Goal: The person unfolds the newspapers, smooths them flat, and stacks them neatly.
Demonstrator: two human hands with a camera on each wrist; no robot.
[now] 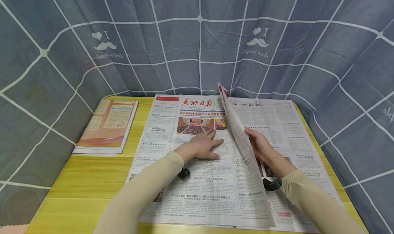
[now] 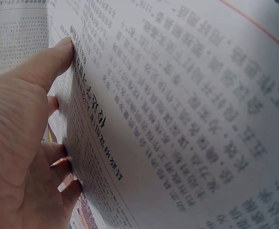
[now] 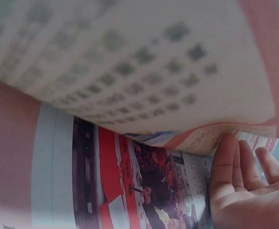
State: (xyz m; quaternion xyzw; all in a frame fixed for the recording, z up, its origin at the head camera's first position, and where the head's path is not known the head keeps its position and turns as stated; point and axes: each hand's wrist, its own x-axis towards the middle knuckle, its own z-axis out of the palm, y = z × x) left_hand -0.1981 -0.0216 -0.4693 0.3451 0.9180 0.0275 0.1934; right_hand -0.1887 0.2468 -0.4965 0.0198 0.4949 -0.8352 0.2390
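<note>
Fingers of the left hand (image 1: 203,145) are spread loosely and rest on the front page of a newspaper (image 1: 200,189); from my distance I see that they grip nothing, and the thumb stands well apart from them. Fingers of the right hand (image 1: 260,146) are nearly straight, with a soft bend, and their tips touch the far side of a raised page (image 1: 239,133). I cannot tell from my views where the right thumb lies, and I see no firm grip.

This one raised page is thin, matt paper, curved like a sail, and it stands between the two hands. The newspaper lies unfolded under both hands, with flat printed sheets on either side; how many sheets it has, I cannot count. Two colour photos, one wide (image 1: 195,125) and one small (image 1: 220,123), are printed just beyond the left fingertips.

Both forearms reach forward and inward, in two smooth cream sleeves (image 1: 147,182), and I see one black piece (image 1: 272,184) at each wrist. Well to the left of the left fingers lies one orange magazine (image 1: 104,128), on a yellow table (image 1: 86,179) with wood grain. Beyond all fingers hangs a grey-blue, wrinkled cloth curtain (image 1: 184,56) with white lines.
</note>
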